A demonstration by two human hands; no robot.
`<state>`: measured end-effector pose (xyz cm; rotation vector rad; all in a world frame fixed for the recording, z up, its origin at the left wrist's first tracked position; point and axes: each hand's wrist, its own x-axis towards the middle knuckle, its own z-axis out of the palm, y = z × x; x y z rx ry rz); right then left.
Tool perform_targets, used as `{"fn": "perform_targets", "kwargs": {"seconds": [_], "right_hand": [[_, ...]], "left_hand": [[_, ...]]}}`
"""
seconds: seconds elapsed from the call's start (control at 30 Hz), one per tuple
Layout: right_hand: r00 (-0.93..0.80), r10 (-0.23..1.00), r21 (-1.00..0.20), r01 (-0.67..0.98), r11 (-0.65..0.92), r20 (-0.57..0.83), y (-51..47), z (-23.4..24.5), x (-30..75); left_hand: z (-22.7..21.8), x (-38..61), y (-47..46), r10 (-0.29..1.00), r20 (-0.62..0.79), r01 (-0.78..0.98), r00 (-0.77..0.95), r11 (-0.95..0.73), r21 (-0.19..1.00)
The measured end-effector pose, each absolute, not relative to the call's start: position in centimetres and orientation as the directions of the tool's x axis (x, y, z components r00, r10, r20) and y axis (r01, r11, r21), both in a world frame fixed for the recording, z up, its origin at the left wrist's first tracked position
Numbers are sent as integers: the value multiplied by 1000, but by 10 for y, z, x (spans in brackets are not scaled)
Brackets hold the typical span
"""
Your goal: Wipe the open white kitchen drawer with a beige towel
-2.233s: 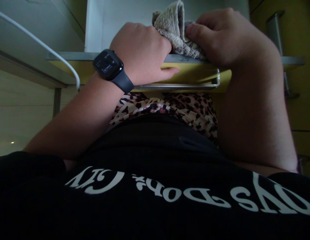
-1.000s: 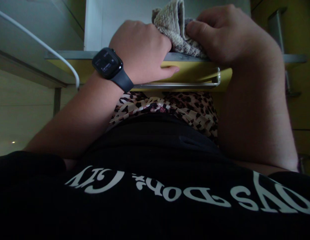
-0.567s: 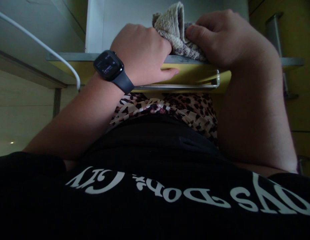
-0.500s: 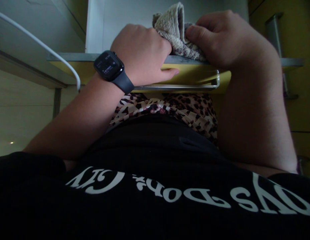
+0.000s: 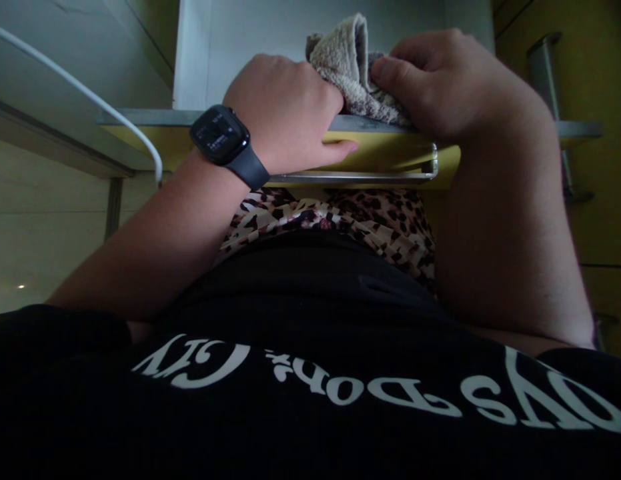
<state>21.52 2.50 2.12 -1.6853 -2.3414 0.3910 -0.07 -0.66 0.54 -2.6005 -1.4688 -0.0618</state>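
Note:
My right hand (image 5: 435,83) pinches a bunched beige and brown terry cloth (image 5: 347,63) between thumb and fingers. The cloth lies over the grey top edge of an open drawer's yellow front (image 5: 385,150), one fold standing up. Beside it, my left hand (image 5: 285,110) is hooked over that same edge. Its thumb points right along the outer face, while the other fingers are hidden on the inner side. The cloth touches the left knuckles. A black smartwatch (image 5: 220,135) is on the left wrist.
The white drawer interior (image 5: 270,30) extends beyond my hands. A metal bar handle (image 5: 360,177) runs across the drawer front, close to my body. At left hangs a white cable (image 5: 90,90). Yellow cabinet fronts with a metal handle (image 5: 547,67) stand at right.
The drawer, both hands and the cloth sit slightly lower in view. Both hands keep the same hold, and the cloth's shape is almost unchanged.

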Motion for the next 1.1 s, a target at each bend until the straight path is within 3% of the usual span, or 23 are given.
{"fn": "perform_targets", "kwargs": {"seconds": [0.9, 1.1], "right_hand": [[-347, 936, -322, 881, 347, 61, 25, 20, 216], [-332, 943, -320, 892, 318, 12, 24, 23, 216]], "left_hand": [[6, -1, -6, 825, 127, 834, 551, -543, -96], [5, -1, -5, 825, 128, 835, 550, -540, -106]]}}
